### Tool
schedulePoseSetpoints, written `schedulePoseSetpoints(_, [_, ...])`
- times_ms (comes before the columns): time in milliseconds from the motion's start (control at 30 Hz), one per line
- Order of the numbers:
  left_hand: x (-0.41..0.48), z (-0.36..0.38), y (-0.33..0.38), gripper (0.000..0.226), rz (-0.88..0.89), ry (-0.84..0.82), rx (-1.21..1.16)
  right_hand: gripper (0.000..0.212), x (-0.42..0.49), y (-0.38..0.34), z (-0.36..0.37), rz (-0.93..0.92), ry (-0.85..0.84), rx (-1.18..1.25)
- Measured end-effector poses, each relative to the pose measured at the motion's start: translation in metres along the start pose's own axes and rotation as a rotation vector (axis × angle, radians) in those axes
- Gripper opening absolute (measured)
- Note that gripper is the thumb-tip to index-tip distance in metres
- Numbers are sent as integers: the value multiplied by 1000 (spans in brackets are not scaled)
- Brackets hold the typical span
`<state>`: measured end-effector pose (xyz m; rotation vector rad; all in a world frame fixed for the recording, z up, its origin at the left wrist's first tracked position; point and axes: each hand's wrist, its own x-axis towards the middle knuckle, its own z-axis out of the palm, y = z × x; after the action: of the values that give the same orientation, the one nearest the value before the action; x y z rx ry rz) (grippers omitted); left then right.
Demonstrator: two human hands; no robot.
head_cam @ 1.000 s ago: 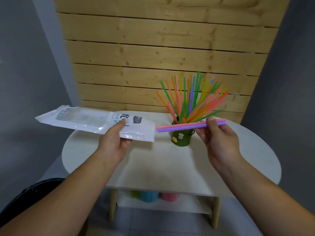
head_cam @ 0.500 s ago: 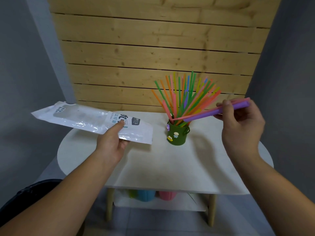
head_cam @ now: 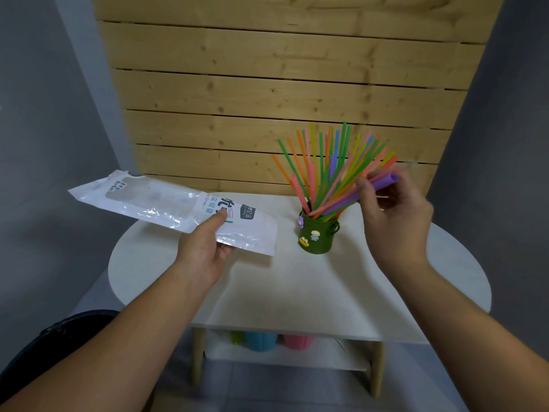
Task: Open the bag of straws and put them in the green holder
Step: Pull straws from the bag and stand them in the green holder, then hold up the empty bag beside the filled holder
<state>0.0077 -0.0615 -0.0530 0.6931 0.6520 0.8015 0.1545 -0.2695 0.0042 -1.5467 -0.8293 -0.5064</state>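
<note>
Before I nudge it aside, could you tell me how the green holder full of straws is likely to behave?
The green holder is probably light and top-heavy: the straws fan out far above its rim, so a high push may tip it. Pushed low, it would likely slide on the smooth white table.
</note>
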Motion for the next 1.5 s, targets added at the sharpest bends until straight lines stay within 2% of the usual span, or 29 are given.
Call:
schedulePoseSetpoints(367, [-3, -2, 1, 36, 4, -15, 19, 16, 7, 23, 32, 31, -128, -98])
schedulePoseSetpoints(533, [-4, -2, 1, 36, -2, -36, 27, 18, 7, 36, 43, 48, -210, -240])
schedulePoseSetpoints(1000, [-9, -1, 5, 33, -6, -69, 7, 19, 5, 37, 56, 102, -210, -230])
schedulePoseSetpoints(1200, [-14, -5, 9, 35, -32, -66, -15, 53, 4, 31, 47, 127, -174, -202])
schedulePoseSetpoints(1367, [-23, -6, 12, 30, -59, -94, -25, 31, -9, 15, 23, 149, -101, -93])
schedulePoseSetpoints(1433, [-29, -5, 14, 31, -73, -119, -29, 33, -18, 12, 13, 121, -110, -99])
schedulePoseSetpoints(1500, [-35, -4, 15, 31, -86, -155, -26, 41, -28, 8, 8, 158, -193, -104])
